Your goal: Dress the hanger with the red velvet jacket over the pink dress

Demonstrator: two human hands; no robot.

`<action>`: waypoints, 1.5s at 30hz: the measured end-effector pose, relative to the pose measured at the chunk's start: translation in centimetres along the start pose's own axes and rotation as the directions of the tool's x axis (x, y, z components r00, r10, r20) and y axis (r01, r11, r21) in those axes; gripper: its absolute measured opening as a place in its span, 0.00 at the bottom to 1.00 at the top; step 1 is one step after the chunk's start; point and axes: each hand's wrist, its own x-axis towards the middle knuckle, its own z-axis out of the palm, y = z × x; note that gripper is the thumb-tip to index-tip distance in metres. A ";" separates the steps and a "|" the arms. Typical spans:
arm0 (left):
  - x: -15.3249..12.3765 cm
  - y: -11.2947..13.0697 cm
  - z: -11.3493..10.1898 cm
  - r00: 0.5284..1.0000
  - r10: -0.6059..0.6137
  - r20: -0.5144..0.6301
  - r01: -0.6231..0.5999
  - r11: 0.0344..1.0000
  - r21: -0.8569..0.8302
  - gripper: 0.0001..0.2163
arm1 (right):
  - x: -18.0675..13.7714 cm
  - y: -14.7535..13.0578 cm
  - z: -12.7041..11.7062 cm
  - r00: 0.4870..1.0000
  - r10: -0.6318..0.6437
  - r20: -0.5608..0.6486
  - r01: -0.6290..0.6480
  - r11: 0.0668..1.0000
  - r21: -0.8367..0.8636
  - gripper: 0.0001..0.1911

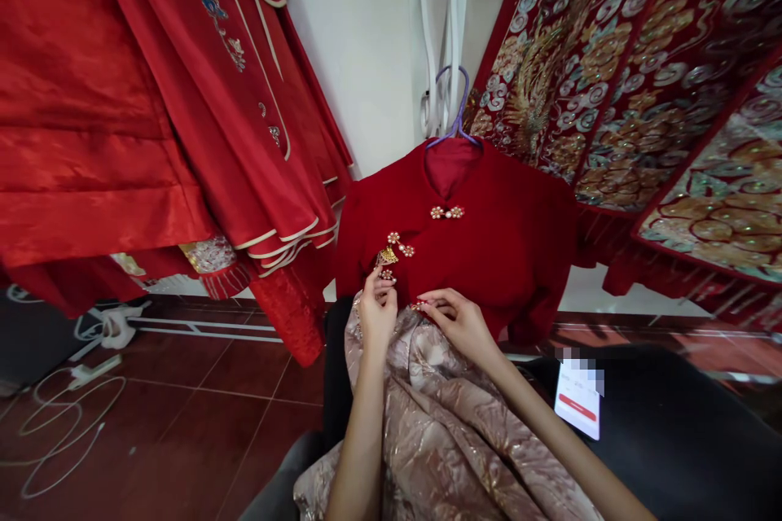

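Observation:
A dark red velvet jacket (482,260) hangs upright on a purple hanger (455,126). Beaded flower fasteners (448,213) with pearl-like centres run from its neck down one side, with a gold tassel ornament (388,255) among them. My left hand (377,311) is closed in a pinch at the jacket's side edge, on a beaded flower fastener (386,274). Slightly lower, my right hand (458,321) pinches another beaded fastener (419,307) between thumb and forefinger. Shiny pinkish-beige patterned fabric (421,423) drapes below both hands, over the lap.
Red garments (201,98) with pale piping hang at left. Heavily embroidered red garments (617,81) hang at right. A phone (577,403) with a lit screen lies on a dark surface. A white cable (67,423) loops over the tiled floor (201,415) beside a power strip (94,372).

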 end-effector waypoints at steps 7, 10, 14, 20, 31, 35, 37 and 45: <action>-0.3 0.2 0.6 0.998 -0.054 0.045 0.059 0.991 -0.121 0.21 | 3.2 -0.4 1.6 0.992 -0.106 -0.062 0.102 0.992 -0.070 0.10; -0.1 -0.2 0.7 0.996 -0.070 0.046 0.078 0.979 -0.187 0.16 | 4.1 0.2 2.3 0.987 -0.123 -0.105 0.111 0.987 -0.116 0.09; -0.2 -0.3 0.8 0.999 -0.021 0.033 0.023 0.998 -0.065 0.11 | 4.1 0.9 2.6 0.981 -0.148 -0.129 0.129 0.981 -0.143 0.09; -0.8 0.8 1.2 0.997 0.066 0.033 -0.072 0.971 0.226 0.15 | 3.9 1.1 2.6 0.979 -0.148 -0.141 0.128 0.982 -0.141 0.09; -0.9 -0.4 1.7 0.992 0.120 0.049 -0.128 0.960 0.249 0.17 | 3.9 1.3 2.5 0.983 -0.137 -0.125 0.113 0.976 -0.187 0.09; -1.5 0.0 2.2 0.989 0.130 0.063 -0.144 0.924 0.354 0.19 | 3.7 1.5 2.4 0.982 -0.142 -0.127 0.116 0.973 -0.198 0.09; -1.5 0.1 2.2 0.991 0.127 0.038 -0.132 0.934 0.331 0.18 | 3.7 1.5 2.4 0.982 -0.136 -0.128 0.109 0.974 -0.198 0.09; -0.6 -0.2 1.2 0.996 -0.042 -0.083 0.039 0.999 -0.034 0.12 | 3.9 1.1 2.3 0.976 -0.168 -0.135 0.125 0.952 -0.280 0.07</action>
